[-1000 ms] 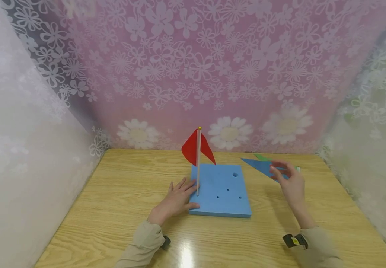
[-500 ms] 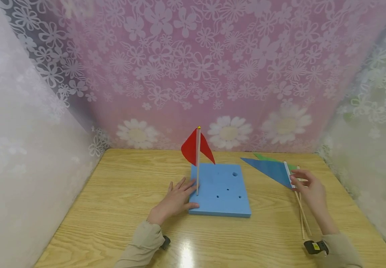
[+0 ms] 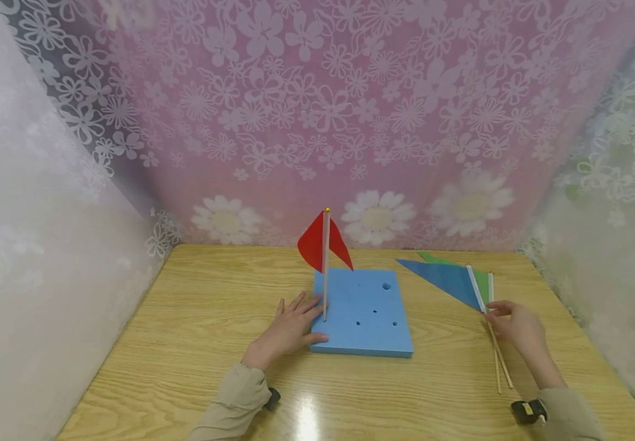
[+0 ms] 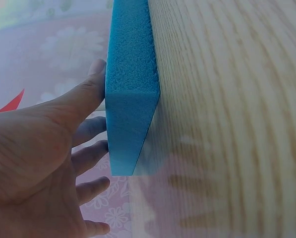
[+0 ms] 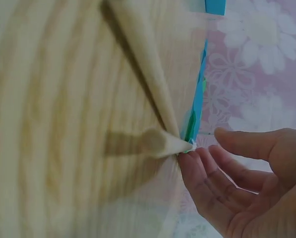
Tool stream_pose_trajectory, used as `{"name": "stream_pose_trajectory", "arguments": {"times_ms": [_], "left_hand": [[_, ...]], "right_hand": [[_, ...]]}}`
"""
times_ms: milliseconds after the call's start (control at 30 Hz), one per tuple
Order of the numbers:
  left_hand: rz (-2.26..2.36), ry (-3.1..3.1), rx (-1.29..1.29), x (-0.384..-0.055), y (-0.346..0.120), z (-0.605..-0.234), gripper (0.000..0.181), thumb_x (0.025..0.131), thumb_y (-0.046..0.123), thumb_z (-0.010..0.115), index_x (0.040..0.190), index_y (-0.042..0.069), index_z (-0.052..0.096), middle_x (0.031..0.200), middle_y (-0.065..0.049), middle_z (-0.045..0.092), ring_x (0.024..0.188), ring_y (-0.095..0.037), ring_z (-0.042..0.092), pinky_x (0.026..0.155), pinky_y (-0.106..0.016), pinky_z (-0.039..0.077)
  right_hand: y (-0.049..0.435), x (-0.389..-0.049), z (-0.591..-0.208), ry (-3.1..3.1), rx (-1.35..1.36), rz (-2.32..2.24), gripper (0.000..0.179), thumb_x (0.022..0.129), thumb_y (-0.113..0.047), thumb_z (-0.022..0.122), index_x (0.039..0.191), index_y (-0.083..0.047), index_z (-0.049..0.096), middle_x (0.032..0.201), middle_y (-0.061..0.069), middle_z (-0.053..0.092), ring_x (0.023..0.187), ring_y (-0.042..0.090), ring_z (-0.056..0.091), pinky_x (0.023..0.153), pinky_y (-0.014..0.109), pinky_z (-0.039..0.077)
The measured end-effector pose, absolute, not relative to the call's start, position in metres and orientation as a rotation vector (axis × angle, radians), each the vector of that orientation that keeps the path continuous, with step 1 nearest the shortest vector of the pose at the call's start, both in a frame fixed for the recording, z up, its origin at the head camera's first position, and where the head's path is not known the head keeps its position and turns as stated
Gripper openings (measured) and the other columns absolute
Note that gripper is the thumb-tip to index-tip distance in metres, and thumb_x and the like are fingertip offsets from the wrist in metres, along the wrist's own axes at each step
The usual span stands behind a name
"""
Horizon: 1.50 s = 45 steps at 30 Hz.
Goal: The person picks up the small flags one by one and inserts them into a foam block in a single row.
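A blue foam board (image 3: 361,339) with several holes lies on the wooden table, and a red flag (image 3: 311,245) stands upright in its left part. Spread on the board's left edge, my left hand (image 3: 289,327) presses beside that flagpole. At the right lies a blue flag (image 3: 449,283), its stick crossing that of a green flag (image 3: 482,282). My right hand (image 3: 521,334) is at the lower end of the blue flag's sleeve. In the right wrist view, its fingertips (image 5: 185,157) touch the sticks while the thumb (image 5: 247,144) stays apart.
The wooden table (image 3: 212,294) runs up to a pink flowered curtain (image 3: 350,122) at the back. Pale cloth walls (image 3: 47,275) stand on both sides. Bare stick ends (image 3: 498,383) point toward the table's front right.
My right hand has moved right and toward me, from over the blue flag's cloth down along its stick. The flag stays in place. My left hand has not moved.
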State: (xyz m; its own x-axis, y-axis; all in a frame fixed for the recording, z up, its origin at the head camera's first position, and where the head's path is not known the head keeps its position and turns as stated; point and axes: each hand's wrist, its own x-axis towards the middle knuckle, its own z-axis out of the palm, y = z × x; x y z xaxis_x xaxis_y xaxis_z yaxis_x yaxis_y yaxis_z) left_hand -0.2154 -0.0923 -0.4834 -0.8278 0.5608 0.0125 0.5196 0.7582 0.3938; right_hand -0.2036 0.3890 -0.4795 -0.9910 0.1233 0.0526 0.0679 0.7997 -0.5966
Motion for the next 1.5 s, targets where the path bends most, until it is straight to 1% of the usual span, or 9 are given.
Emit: {"name": "stream_pose_trajectory", "arguments": {"times_ms": [200,300,733,833,933,1067,1233,1400,1500], "left_hand": [[0.577,2.847,0.873,-0.216,-0.092,-0.485,0.074,0.094,0.047,0.068,0.155,0.013,0.044,0.165,-0.008,0.031,0.154,-0.039,0.018,0.114,-0.074,0.015],[0.575,2.851,0.870,-0.217,-0.092,-0.486,0.074,0.094,0.048,0.067,0.155,0.014,0.043,0.165,-0.007,0.031,0.154,-0.039,0.017,0.114,-0.074,0.014],[0.607,2.843,0.894,-0.217,-0.093,-0.485,0.075,0.093,0.045,0.070,0.155,0.011,0.044,0.164,-0.010,0.032,0.153,-0.042,0.018,0.112,-0.077,0.014],[0.617,2.836,0.893,-0.217,-0.093,-0.485,0.074,0.094,0.044,0.070,0.155,0.011,0.044,0.164,-0.011,0.032,0.153,-0.042,0.018,0.112,-0.077,0.013],[0.610,2.839,0.885,-0.217,-0.093,-0.485,0.073,0.094,0.044,0.069,0.155,0.011,0.044,0.164,-0.010,0.033,0.153,-0.041,0.018,0.113,-0.076,0.014],[0.603,2.840,0.876,-0.217,-0.092,-0.485,0.074,0.094,0.045,0.069,0.155,0.012,0.044,0.164,-0.009,0.032,0.154,-0.040,0.017,0.113,-0.075,0.015],[0.605,2.839,0.877,-0.217,-0.093,-0.484,0.074,0.094,0.045,0.069,0.155,0.012,0.044,0.164,-0.009,0.032,0.154,-0.041,0.017,0.113,-0.075,0.014],[0.604,2.840,0.879,-0.216,-0.093,-0.485,0.074,0.094,0.046,0.069,0.155,0.013,0.043,0.165,-0.009,0.032,0.154,-0.040,0.017,0.113,-0.075,0.014],[0.602,2.842,0.885,-0.216,-0.093,-0.486,0.074,0.094,0.046,0.068,0.156,0.013,0.043,0.165,-0.009,0.031,0.154,-0.040,0.017,0.113,-0.075,0.014]], "right_hand": [[0.395,-0.208,-0.477,-2.990,-0.206,0.840,0.034,0.091,-0.012,0.069,0.113,0.014,0.065,0.091,0.021,0.071,0.068,0.015,0.063,0.062,0.032,0.044],[0.396,-0.209,-0.478,-3.027,-0.189,0.812,0.033,0.088,-0.011,0.072,0.110,0.013,0.067,0.083,0.013,0.072,0.066,0.011,0.059,0.062,0.032,0.043],[0.393,-0.211,-0.474,-3.122,-0.189,0.770,0.028,0.089,-0.014,0.072,0.097,0.012,0.069,0.075,0.009,0.072,0.059,0.012,0.062,0.059,0.034,0.045],[0.393,-0.210,-0.472,-3.109,-0.200,0.806,0.029,0.089,-0.014,0.072,0.099,0.013,0.069,0.076,0.009,0.072,0.059,0.012,0.063,0.058,0.033,0.046],[0.392,-0.209,-0.470,-3.081,-0.211,0.892,0.030,0.090,-0.012,0.070,0.103,0.015,0.067,0.080,0.012,0.072,0.061,0.015,0.067,0.058,0.032,0.053],[0.389,-0.209,-0.466,-3.030,-0.182,0.974,0.031,0.094,-0.010,0.066,0.108,0.017,0.063,0.089,0.021,0.072,0.065,0.019,0.071,0.058,0.033,0.058],[0.380,-0.208,-0.460,-2.969,-0.123,0.958,0.032,0.096,-0.014,0.067,0.113,0.014,0.064,0.101,0.029,0.071,0.066,0.020,0.072,0.057,0.032,0.058],[0.366,-0.208,-0.453,-2.912,-0.093,0.899,0.033,0.097,-0.019,0.068,0.113,0.009,0.066,0.101,0.027,0.072,0.063,0.018,0.072,0.054,0.031,0.055],[0.358,-0.208,-0.451,-2.850,-0.084,0.930,0.033,0.097,-0.019,0.069,0.114,0.009,0.066,0.102,0.027,0.072,0.064,0.017,0.072,0.056,0.032,0.058]]}}
